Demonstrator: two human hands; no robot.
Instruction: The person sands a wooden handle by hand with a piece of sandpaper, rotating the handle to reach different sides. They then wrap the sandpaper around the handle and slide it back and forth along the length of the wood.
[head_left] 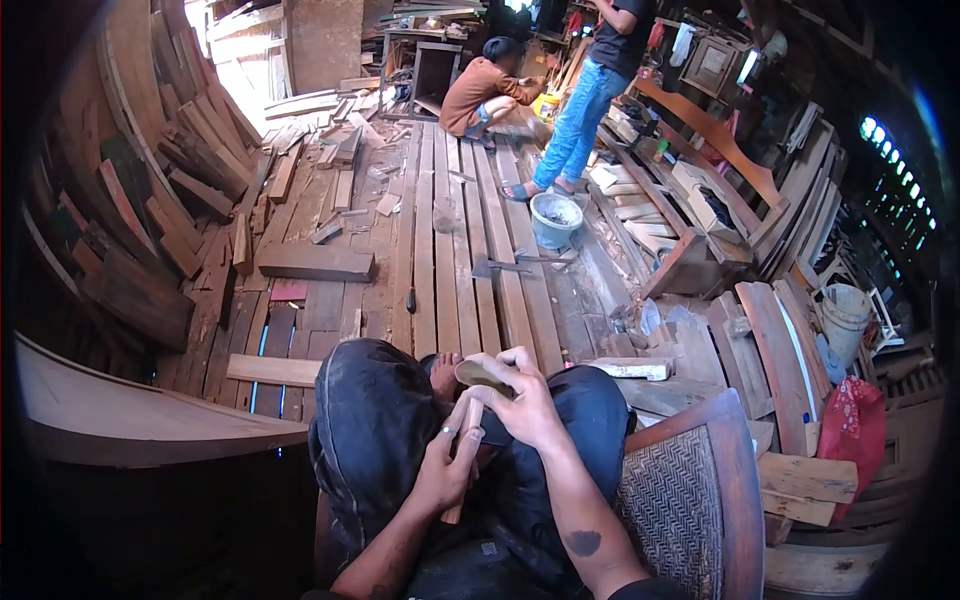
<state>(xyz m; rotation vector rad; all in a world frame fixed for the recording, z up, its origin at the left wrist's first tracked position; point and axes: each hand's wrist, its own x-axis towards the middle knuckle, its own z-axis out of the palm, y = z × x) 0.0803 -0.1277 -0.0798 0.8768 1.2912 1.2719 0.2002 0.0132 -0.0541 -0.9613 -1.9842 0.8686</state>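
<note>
Seated over a plank floor (450, 250), a person's right hand (525, 400) clenches the curved tan head of a wooden piece (478, 378) above the lap; the left hand (447, 462) grasps its pale shaft, whose long axis runs from 12 down to 6 o'clock

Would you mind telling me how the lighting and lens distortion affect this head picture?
Head view: strong fisheye bend with dark corners; daylight blows out the doorway at top left; floor planks are evenly lit and sharp; the left hand and right hand on the wooden piece sit in softer shade.
</note>
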